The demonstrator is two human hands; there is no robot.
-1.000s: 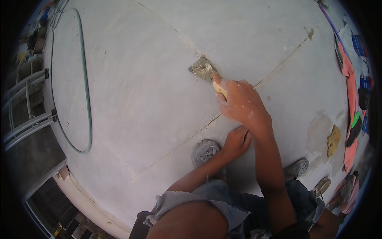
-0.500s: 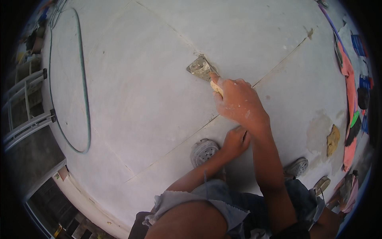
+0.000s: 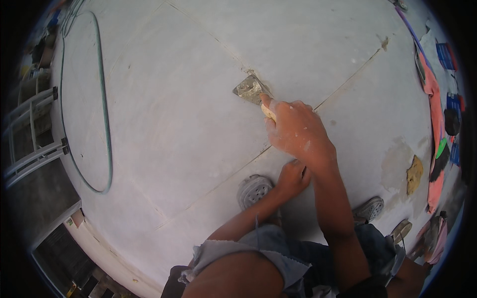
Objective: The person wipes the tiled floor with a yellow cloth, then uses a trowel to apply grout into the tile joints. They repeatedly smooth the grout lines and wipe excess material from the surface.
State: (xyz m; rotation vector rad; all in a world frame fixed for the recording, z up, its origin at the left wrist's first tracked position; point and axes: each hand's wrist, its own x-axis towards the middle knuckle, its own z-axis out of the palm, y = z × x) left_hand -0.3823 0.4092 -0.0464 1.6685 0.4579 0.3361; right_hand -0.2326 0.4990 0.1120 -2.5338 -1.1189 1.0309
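Note:
My right hand (image 3: 295,126), speckled with pale residue, is wrapped round the tan handle (image 3: 269,112) of a putty knife, index finger toward its blade. The square blade (image 3: 248,90), crusted with grey paste, lies on the pale grey floor (image 3: 164,114) at a thin seam. My left hand (image 3: 292,179) is closed low beside my right wrist, partly hidden by it; what it holds, if anything, I cannot make out. My grey perforated clogs (image 3: 253,191) show beneath my forearms.
A green hose (image 3: 103,129) loops at left beside a metal ladder-like frame (image 3: 35,159). At right lie a tan lump (image 3: 413,175) on a damp patch, pink cloth (image 3: 433,99), blue packages (image 3: 446,57) and a round tan object (image 3: 401,231).
The blade and my right hand have shifted slightly toward the left and nearer my body. My left hand stays closed beside my right wrist.

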